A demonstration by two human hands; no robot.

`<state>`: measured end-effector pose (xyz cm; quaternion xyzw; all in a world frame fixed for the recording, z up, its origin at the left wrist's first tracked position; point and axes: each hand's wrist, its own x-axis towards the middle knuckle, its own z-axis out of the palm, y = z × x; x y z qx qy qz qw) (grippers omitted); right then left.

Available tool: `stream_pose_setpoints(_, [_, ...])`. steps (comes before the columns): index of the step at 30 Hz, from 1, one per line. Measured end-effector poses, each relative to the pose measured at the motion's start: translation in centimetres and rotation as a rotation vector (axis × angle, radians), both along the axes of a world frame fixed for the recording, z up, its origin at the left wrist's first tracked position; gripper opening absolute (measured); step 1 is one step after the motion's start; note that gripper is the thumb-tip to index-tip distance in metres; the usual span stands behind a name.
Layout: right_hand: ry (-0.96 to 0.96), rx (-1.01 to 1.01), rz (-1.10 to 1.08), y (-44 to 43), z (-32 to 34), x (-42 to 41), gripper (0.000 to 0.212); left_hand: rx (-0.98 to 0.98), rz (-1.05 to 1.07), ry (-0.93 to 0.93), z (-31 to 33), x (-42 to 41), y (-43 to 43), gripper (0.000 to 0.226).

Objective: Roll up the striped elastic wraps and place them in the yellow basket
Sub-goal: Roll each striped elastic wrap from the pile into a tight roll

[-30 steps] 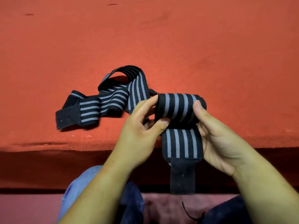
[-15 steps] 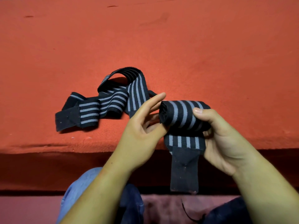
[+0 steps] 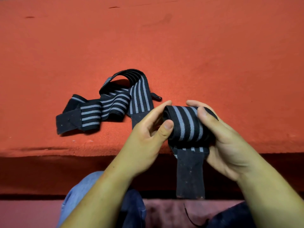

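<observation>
Striped wrap roll [image 3: 185, 125]: black with grey stripes, held above the red counter's [image 3: 164, 38] near edge at 5 o'clock of frame centre, plain black tail [image 3: 190, 175] hanging down. Left hand [image 3: 144, 137] pinches its left end; right hand [image 3: 227, 145] grips its right end. Loose striped wrap [image 3: 115, 104]: crumpled on the counter, 10 o'clock of the roll.

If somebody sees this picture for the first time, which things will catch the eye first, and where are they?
First, the half-rolled striped wrap right of the middle, held between the left hand and the right hand, with its plain black tail hanging below the surface edge. Next, the second striped wrap, lying loose and twisted to the left on the red cloth that fills the upper picture.
</observation>
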<state>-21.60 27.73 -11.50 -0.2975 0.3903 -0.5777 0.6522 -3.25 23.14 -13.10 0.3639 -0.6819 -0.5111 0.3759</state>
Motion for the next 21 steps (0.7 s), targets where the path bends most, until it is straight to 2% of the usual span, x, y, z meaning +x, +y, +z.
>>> stream_pose_setpoints(2, [0.069,-0.013,-0.030,0.04,0.03,0.22,0.053,-0.017,-0.020,-0.018,0.13,0.06,0.08,0.054])
stream_pose_setpoints(5, [0.136,-0.053,-0.052,-0.06,-0.12,0.33,0.043,0.000,-0.010,-0.036,0.11,-0.03,-0.17,0.055])
stream_pose_setpoints(10, [0.157,-0.117,-0.061,0.01,0.02,0.35,0.047,0.101,-0.071,0.032,0.17,-0.30,0.08,0.075])
stream_pose_setpoints(13, [0.151,-0.135,-0.067,0.01,0.00,0.38,0.049,0.073,-0.048,0.007,0.06,-0.10,-0.04,0.062])
stream_pose_setpoints(16, [0.144,-0.154,-0.087,-0.03,0.03,0.49,0.050,0.046,-0.051,-0.001,0.16,-0.02,-0.06,0.060])
stream_pose_setpoints(21, [0.136,-0.152,-0.054,-0.07,0.01,0.29,0.052,0.129,-0.077,0.112,0.39,-0.09,0.06,0.057])
